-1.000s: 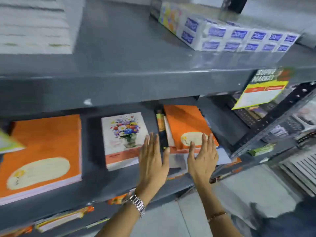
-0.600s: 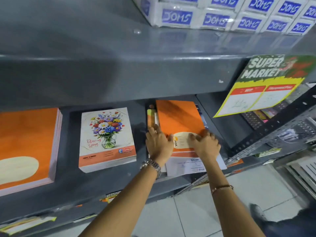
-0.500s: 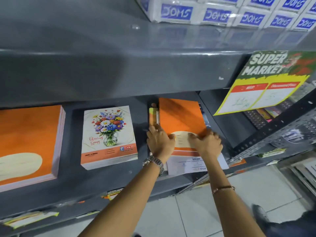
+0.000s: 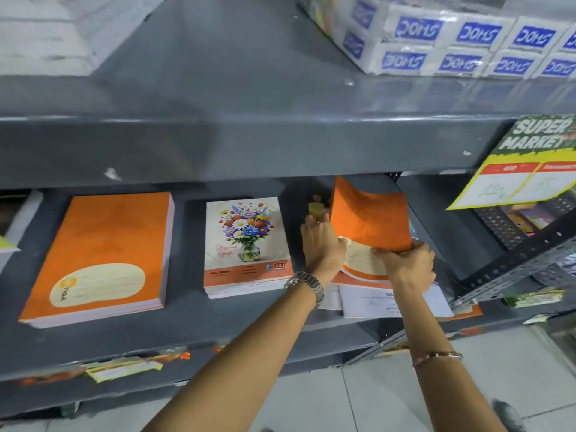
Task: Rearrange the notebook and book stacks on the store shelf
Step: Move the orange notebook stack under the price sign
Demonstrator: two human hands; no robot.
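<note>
Orange notebooks (image 4: 371, 216) now lifted, right hand (image 4: 405, 263) gripping them, left hand (image 4: 322, 241) grasping alongside, floral notebook stack (image 4: 247, 244) just left

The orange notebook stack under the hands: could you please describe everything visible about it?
The orange notebook stack lies at the middle shelf's right end. It holds thin, paper-covered books with a cream label patch. The left hand presses its left side; the right hand bends the upper covers up. White papers poke out beneath its front.
</note>
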